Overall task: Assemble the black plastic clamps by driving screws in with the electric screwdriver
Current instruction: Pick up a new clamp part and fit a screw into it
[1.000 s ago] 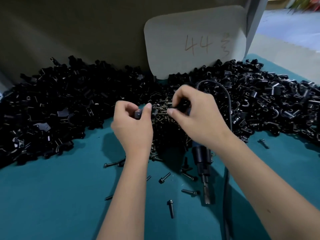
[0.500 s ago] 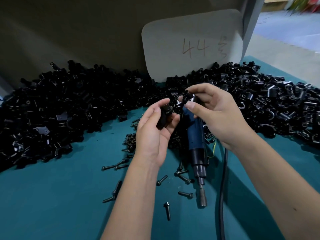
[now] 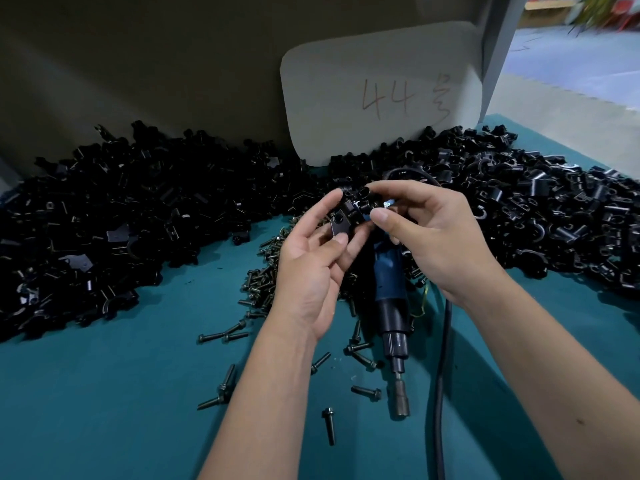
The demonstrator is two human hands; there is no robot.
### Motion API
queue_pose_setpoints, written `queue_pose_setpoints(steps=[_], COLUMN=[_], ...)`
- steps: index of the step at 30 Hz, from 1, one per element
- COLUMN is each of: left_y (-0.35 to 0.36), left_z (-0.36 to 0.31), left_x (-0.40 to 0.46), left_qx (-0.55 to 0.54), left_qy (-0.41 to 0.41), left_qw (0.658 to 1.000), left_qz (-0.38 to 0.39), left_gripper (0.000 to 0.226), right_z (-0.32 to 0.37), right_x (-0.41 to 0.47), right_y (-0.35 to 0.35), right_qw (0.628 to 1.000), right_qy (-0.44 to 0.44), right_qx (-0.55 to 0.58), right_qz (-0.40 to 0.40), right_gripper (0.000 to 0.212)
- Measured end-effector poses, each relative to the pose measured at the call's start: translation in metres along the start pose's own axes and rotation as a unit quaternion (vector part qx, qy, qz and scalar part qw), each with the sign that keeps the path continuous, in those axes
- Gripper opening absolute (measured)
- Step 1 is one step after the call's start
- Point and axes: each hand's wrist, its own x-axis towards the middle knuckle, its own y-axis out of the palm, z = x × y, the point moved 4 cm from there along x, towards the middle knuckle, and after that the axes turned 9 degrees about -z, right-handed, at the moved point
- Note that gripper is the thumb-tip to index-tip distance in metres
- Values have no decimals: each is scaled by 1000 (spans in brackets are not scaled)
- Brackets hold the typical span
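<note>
You're at the fit-up step: both hands are raised over the teal table mat (image 3: 104,393), mating two parts, no driving yet. Your left hand (image 3: 311,268) has fingers curled round a black plastic clamp piece with a hex-shaped recess (image 3: 338,224), thumb tip on its lower edge. Your right hand (image 3: 436,233) pinches a second black plastic clamp half (image 3: 360,202) between thumb and forefinger, touching the first piece; I can't tell if a screw is already in it. The blue-and-black corded electric screwdriver (image 3: 391,296) lies on the mat directly below your hands, bit end toward you, untouched. Loose dark hex-flange screws (image 3: 329,426) are scattered on the mat around it, more heaped just beside your left wrist. The big pile of black clamp parts (image 3: 138,220) runs along the back, in front of a grey card marked "44" (image 3: 381,91). Next move, my read: seat the halves square with holes lined up, pick up a screw, then free your right hand for the driver while the left keeps the pair clamped, or they'll likely shift.
</note>
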Motion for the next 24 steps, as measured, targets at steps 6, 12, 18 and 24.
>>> queue_pose_setpoints(steps=[6, 12, 18, 24], left_y=[-3, 0, 1, -4], left_z=[-4, -3, -5, -10], left_x=[-2, -4, -3, -1], left_qx=[37, 50, 87, 120], left_qy=[-24, -17, 35, 77], left_qw=[999, 999, 995, 989], left_qz=[-20, -6, -21, -23], left_gripper=[55, 35, 38, 43], right_z=[4, 8, 6, 5], right_x=[-3, -3, 0, -2], right_y=[2, 3, 2, 2], right_qw=[1000, 999, 1000, 997], right_qy=[-8, -21, 4, 44], right_qx=[-4, -21, 7, 0], right_qz=[20, 16, 14, 64], right_gripper=[31, 30, 22, 25])
